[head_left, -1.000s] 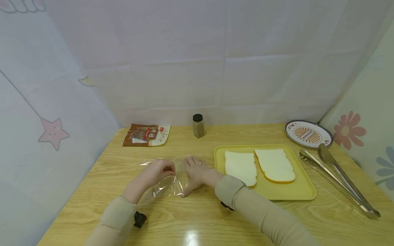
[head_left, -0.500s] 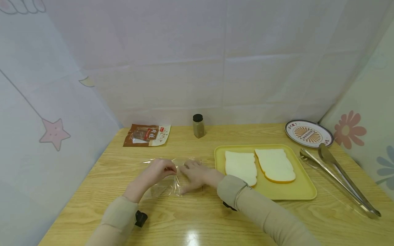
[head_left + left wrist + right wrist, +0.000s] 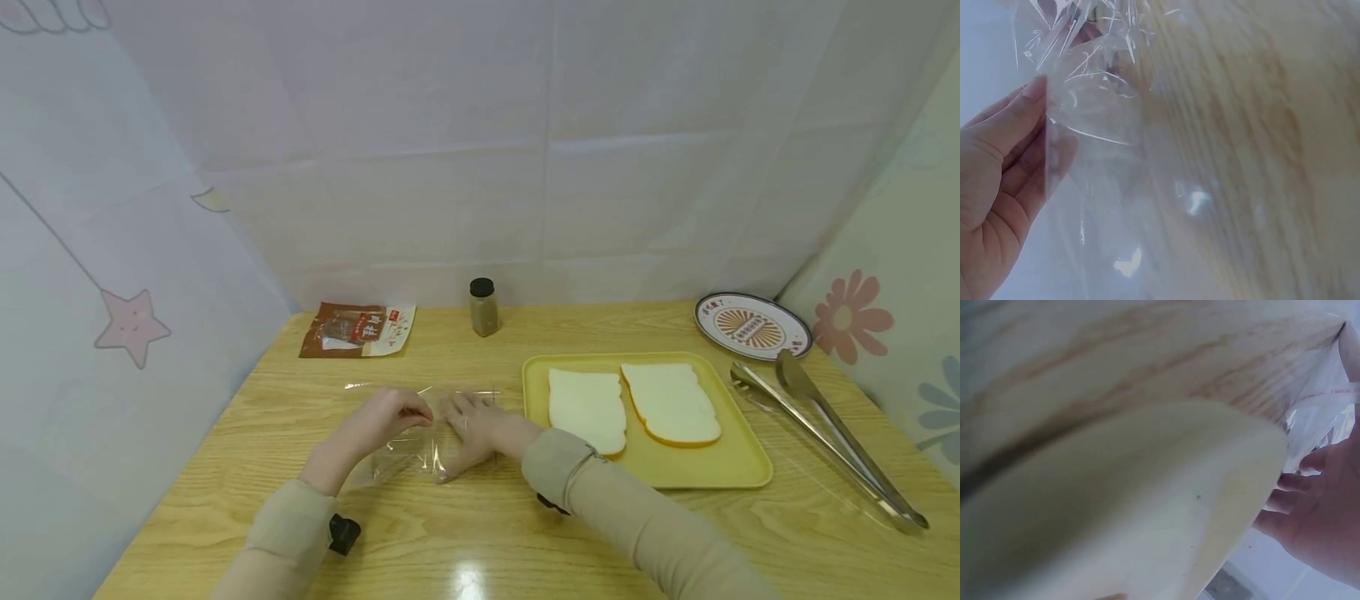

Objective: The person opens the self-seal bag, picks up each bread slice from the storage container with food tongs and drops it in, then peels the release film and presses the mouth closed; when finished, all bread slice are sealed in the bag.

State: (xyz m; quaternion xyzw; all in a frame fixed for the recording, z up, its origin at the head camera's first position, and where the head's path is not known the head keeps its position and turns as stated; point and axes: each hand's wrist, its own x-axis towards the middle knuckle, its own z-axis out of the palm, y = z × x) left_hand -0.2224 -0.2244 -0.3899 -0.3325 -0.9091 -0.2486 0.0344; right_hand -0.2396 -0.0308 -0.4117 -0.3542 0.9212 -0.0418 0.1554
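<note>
A clear plastic bag (image 3: pixel 405 457) lies on the wooden table in front of me. My left hand (image 3: pixel 384 417) pinches its upper layer between thumb and fingers; in the left wrist view the clear film (image 3: pixel 1094 150) hangs from the thumb and fingertips, creased at the top. Fingers spread, my right hand (image 3: pixel 476 429) rests on the right part of the bag. A strip with red print (image 3: pixel 1329 395) crosses the film beside that hand in the right wrist view. Two bread slices (image 3: pixel 587 408) lie on a yellow tray (image 3: pixel 697 473) just right of it.
At the back left is a brown and white food packet (image 3: pixel 356 331), and a black-capped spice jar (image 3: pixel 483 310) stands to its right. A patterned plate (image 3: pixel 752 327) sits at the back right, with metal tongs (image 3: pixel 832 446) lying below it. Cloth walls enclose the table.
The right hand has shifted slightly on the bag, and the left hand has edged a little to the right with its pinch kept. Creases in the film have changed.
</note>
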